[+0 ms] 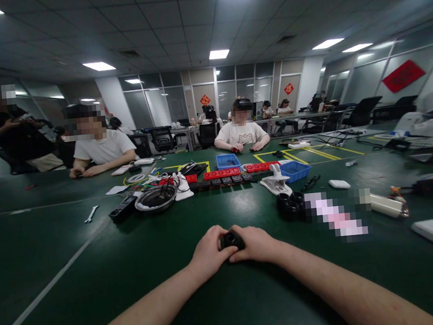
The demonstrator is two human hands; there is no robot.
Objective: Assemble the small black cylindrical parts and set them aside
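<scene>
A small black round part is held between both hands, low over the green counter and just in front of the person. It is gripped from the left by the left hand and from the right by the right hand; the fingers of each hand are curled and pressed against its sides, so that only its top, with a round opening, is left in view. Whether it is one piece or two fitted together cannot be told.

The step in hand is judged to be a fitting or twisting of this part, with both grips closed on it. A steady hold by one hand and a small turn or press by the other would be called for, with the part kept level.

Just beyond the right hand, a cluster of similar black rings is set on the counter, near a white clamp-like tool. Further back a blue bin, a second blue tray, a row of red and black power strips and a round metal dish are laid out. A small wrench lies well apart to the left. Other people are seated at the far side of the counter.
</scene>
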